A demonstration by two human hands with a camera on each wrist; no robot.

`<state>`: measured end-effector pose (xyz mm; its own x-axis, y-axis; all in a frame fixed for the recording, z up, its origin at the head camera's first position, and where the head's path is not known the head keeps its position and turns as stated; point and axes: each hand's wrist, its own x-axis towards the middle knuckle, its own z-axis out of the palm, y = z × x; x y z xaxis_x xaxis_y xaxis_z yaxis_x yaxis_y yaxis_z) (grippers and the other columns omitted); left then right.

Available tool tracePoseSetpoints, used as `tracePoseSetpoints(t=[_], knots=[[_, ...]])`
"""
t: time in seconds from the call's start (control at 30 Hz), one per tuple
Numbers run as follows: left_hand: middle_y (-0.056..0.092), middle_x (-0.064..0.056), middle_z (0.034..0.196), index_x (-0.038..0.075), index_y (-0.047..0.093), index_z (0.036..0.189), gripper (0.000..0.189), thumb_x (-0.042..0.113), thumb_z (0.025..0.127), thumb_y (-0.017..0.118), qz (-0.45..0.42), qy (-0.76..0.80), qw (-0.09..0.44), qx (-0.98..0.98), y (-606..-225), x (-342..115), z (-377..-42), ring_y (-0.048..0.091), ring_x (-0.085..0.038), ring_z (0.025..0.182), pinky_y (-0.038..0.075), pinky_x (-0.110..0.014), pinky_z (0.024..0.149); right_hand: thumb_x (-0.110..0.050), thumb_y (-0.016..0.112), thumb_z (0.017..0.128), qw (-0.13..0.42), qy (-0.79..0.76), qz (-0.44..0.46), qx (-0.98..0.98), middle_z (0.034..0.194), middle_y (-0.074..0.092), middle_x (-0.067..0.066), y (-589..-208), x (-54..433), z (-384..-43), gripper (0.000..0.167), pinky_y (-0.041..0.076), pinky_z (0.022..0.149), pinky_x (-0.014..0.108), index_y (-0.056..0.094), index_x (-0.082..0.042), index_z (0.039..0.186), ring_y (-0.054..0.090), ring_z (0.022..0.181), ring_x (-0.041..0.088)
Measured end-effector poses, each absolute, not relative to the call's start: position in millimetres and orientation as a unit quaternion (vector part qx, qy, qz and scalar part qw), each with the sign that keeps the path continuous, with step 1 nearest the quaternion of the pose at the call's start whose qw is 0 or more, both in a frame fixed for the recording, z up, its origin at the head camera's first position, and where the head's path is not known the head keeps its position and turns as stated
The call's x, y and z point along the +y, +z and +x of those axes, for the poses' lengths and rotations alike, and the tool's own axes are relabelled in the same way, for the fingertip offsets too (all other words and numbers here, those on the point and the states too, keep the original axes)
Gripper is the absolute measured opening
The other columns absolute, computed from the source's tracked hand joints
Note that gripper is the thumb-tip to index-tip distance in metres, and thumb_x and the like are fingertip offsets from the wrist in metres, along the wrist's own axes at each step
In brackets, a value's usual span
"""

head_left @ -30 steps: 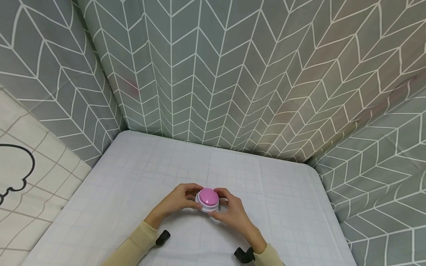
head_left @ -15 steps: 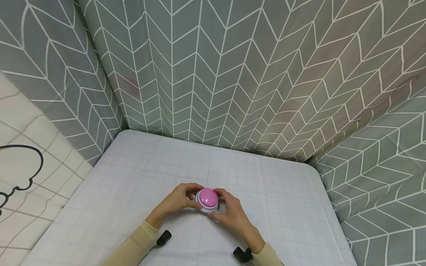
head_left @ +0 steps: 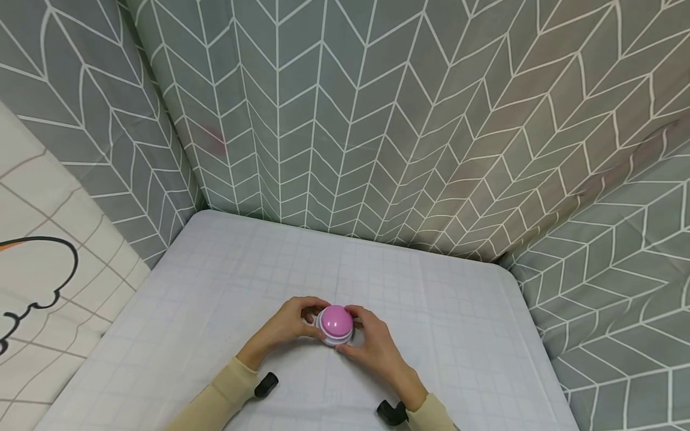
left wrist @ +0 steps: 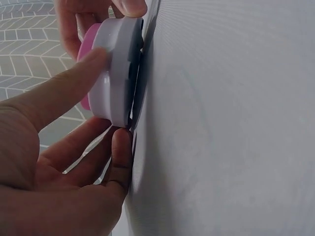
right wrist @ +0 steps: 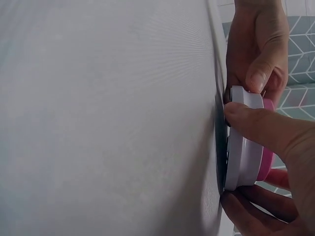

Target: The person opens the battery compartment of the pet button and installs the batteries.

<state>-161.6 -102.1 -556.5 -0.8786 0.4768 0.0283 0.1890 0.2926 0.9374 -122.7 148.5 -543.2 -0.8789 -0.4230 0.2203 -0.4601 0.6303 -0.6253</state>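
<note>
A round push button (head_left: 336, 321) with a glossy pink dome and a white base is held between both hands near the table's middle in the head view. My left hand (head_left: 291, 326) grips its left side, thumb on the white base and fingers curled around the far side. From the right, my right hand (head_left: 374, 341) pinches it, with the thumb at the near edge and the index finger at the far edge. In the left wrist view, the white base (left wrist: 118, 73) shows a dark, narrow gap between its underside and the cloth. The right wrist view also shows shadow under the base (right wrist: 241, 147).
A white cloth with faint grid lines covers the table (head_left: 259, 257). Grey chevron curtains (head_left: 345, 120) hang behind it and at both sides. At the left hangs or lies a cream checked cloth (head_left: 91, 257) with a black cartoon outline. Black wrist mounts (head_left: 266, 385) sit by the sleeves.
The push button and right hand have shifted very slightly left; both hands keep their hold. The cream cloth and curtain at the left have moved a little to the right.
</note>
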Motion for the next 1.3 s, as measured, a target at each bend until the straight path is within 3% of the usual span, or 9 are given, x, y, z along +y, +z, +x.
tracePoseSetpoints(t=[0.37,0.87,1.3], knots=[[0.072,-0.001,0.113,0.011,0.071,0.127,0.062,0.015,0.072,0.099,0.222,0.533,0.124,0.807,-559.1,-98.7,-162.8,0.062,-0.017,0.088,0.052,-0.024,0.079,-0.022,0.100,0.071,0.039,0.332,0.226,-0.915,0.134,0.065,0.007,-548.1,148.4,-118.7,0.083,0.057,0.103,0.039,0.057,-0.007,0.141,0.068,0.119,0.018],[0.071,-0.004,0.113,0.010,0.070,0.127,0.064,0.012,0.070,0.099,0.229,0.524,0.125,0.811,-559.7,-97.9,-161.5,0.061,-0.017,0.088,0.051,-0.025,0.078,-0.020,0.101,0.070,0.041,0.353,0.225,-0.907,0.135,0.065,0.007,-551.9,150.2,-118.0,0.085,0.057,0.102,0.036,0.056,-0.007,0.141,0.069,0.117,0.018],[0.073,-0.010,0.122,0.005,0.070,0.128,0.054,0.015,0.081,0.092,0.222,0.524,0.134,0.811,-549.2,-112.0,-164.4,0.067,-0.023,0.100,0.058,-0.032,0.088,-0.026,0.098,0.075,0.019,0.373,0.213,-0.903,0.136,0.065,0.006,-546.5,157.3,-116.2,0.088,0.059,0.100,0.037,0.052,-0.003,0.146,0.069,0.117,0.021]])
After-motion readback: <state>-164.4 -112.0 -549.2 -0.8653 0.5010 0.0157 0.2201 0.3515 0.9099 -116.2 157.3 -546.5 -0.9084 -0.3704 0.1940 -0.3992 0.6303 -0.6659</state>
